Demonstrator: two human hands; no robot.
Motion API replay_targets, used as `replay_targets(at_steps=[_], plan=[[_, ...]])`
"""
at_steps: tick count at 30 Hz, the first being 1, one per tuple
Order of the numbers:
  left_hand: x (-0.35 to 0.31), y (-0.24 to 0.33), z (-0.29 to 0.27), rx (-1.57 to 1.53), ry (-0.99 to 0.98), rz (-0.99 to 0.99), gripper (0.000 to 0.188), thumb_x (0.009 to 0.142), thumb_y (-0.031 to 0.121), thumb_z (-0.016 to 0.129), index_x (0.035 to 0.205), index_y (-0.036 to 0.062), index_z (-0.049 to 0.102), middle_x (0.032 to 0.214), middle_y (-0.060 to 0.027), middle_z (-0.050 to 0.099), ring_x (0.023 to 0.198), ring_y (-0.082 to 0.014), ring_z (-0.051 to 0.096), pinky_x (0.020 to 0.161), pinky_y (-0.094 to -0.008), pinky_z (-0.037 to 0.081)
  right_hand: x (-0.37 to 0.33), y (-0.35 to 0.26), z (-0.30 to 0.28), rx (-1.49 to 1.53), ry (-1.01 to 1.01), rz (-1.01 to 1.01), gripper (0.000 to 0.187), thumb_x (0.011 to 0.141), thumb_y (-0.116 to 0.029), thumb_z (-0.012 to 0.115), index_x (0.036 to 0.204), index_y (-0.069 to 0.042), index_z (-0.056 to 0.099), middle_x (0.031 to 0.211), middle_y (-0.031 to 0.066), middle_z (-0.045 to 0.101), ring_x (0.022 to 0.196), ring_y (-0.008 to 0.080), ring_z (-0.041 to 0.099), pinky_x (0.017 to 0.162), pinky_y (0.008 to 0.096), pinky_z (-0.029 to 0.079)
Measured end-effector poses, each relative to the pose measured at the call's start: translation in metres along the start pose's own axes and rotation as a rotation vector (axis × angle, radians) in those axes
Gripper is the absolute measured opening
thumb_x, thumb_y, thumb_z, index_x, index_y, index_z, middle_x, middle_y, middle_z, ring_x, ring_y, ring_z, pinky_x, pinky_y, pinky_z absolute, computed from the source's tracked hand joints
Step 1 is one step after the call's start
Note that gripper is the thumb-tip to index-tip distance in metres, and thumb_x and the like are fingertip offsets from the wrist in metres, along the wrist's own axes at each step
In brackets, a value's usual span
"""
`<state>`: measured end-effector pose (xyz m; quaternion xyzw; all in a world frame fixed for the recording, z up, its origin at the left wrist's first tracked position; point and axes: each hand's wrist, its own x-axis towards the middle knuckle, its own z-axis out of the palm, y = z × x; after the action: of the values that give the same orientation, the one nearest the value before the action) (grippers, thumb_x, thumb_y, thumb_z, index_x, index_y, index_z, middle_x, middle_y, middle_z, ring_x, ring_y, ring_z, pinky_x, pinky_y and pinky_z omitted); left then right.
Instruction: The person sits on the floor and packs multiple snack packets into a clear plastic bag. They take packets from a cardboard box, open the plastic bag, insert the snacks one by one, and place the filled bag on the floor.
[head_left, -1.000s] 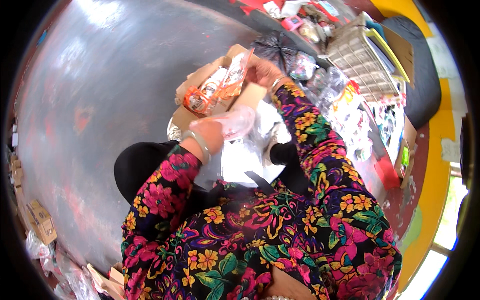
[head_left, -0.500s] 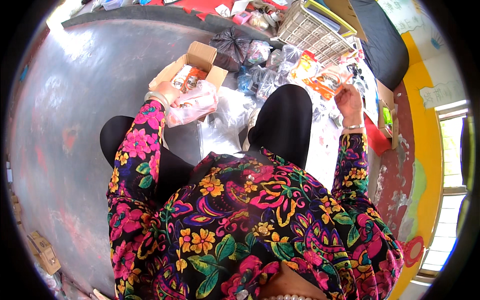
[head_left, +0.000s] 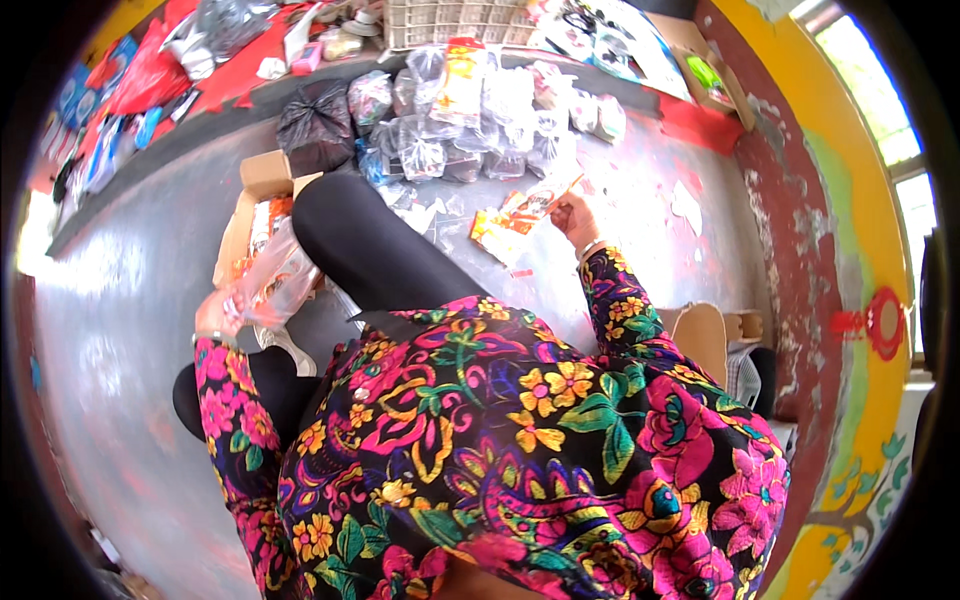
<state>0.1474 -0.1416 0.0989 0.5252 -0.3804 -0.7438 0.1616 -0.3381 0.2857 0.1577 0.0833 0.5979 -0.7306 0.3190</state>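
1. Currently the right hand [head_left: 576, 215] is pinched on one end of an orange-and-red flat packet [head_left: 532, 204]. Thumb and fingers are closed on the packet's end nearest the wrist.
2. Packet long axis: diagonal, running from the right hand down and to the person's left. The free end points toward a second orange packet [head_left: 492, 232] lying on the grey floor [head_left: 130, 300], just beside it. Whether the two packets touch cannot be determined.
3. Packet position relative to the black-clad knee [head_left: 365, 250]: to the knee's right and slightly farther from the person, above the floor.
4. The left hand [head_left: 222, 315] is closed on a clear plastic bag [head_left: 275, 285] holding orange-printed contents. The bag lies against the left side of the knee.
5. The two hands are well apart, one on each side of the knee.
6. An open cardboard box [head_left: 262, 195] sits to the left of the knee, beyond the clear bag, with more packets visible inside it.
7. A black plastic bag [head_left: 315, 125] stands beyond the knee, just behind the box.
8. A cluster of clear filled bags [head_left: 470, 130] lies beyond the knee and to its right, against a low ledge.
9. A pale slatted crate [head_left: 450, 20] stands past that cluster, on the ledge.
10. Another cardboard box [head_left: 705, 335] sits to the far right of the knee, beside the right elbow, near the red-and-yellow wall [head_left: 800, 230].
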Motion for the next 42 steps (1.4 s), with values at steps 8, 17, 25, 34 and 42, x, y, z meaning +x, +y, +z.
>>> replay_targets(at_steps=[8, 17, 25, 34, 42], plan=[[-0.044, 0.014, 0.043, -0.166, 0.140, -0.007, 0.015, 0.077, 0.021, 0.061, 0.081, 0.0084, 0.055, 0.066, -0.0013, 0.054, 0.065, -0.0159, 0.055, 0.059, -0.0292, 0.043, 0.004, 0.055, -0.069, 0.042, 0.146, 0.126, 0.005, 0.074, -0.008, 0.050, 0.071, -0.004, 0.050, 0.061, 0.0042, 0.053, 0.049, 0.0136, 0.049, 0.047, 0.0251, 0.044], [-0.085, 0.032, 0.071, -0.336, 0.101, -0.028, 0.015, 0.076, 0.019, 0.063, 0.081, 0.0068, 0.055, 0.069, -0.0028, 0.053, 0.065, -0.0176, 0.053, 0.061, -0.0295, 0.044, 0.075, 0.033, -0.085, -0.158, 0.311, 0.291, 0.008, 0.077, -0.008, 0.051, 0.081, -0.001, 0.051, 0.064, 0.0074, 0.055, 0.050, 0.0182, 0.052, 0.046, 0.0260, 0.044], [-0.128, 0.041, 0.076, -0.266, -0.111, 0.189, 0.008, 0.075, 0.007, 0.059, 0.081, 0.0016, 0.058, 0.065, -0.0008, 0.054, 0.057, -0.0076, 0.049, 0.052, -0.0197, 0.038, 0.079, 0.016, 0.114, -0.621, -0.301, 0.221, 0.017, 0.078, -0.016, 0.053, 0.076, 0.000, 0.056, 0.066, 0.0086, 0.059, 0.051, 0.0106, 0.051, 0.043, 0.0191, 0.038], [-0.160, 0.043, 0.081, 0.029, -0.111, 0.219, 0.011, 0.079, 0.011, 0.055, 0.075, 0.0008, 0.057, 0.059, 0.0001, 0.051, 0.050, -0.0076, 0.047, 0.049, -0.0194, 0.036, 0.037, 0.060, 0.419, -1.469, -1.175, -0.646, 0.024, 0.073, -0.016, 0.051, 0.092, -0.004, 0.060, 0.084, 0.0104, 0.062, 0.078, 0.0212, 0.059, 0.070, 0.0314, 0.046], [-0.170, 0.065, 0.096, 0.140, -0.282, 0.053, 0.014, 0.079, 0.009, 0.055, 0.071, -0.0024, 0.054, 0.058, -0.0020, 0.050, 0.050, -0.0090, 0.047, 0.046, -0.0235, 0.038, 0.028, 0.188, 0.481, -1.867, -1.879, -1.143, 0.032, 0.069, -0.008, 0.057, 0.101, -0.009, 0.058, 0.102, 0.0099, 0.054, 0.099, 0.0267, 0.050, 0.085, 0.0353, 0.041]])
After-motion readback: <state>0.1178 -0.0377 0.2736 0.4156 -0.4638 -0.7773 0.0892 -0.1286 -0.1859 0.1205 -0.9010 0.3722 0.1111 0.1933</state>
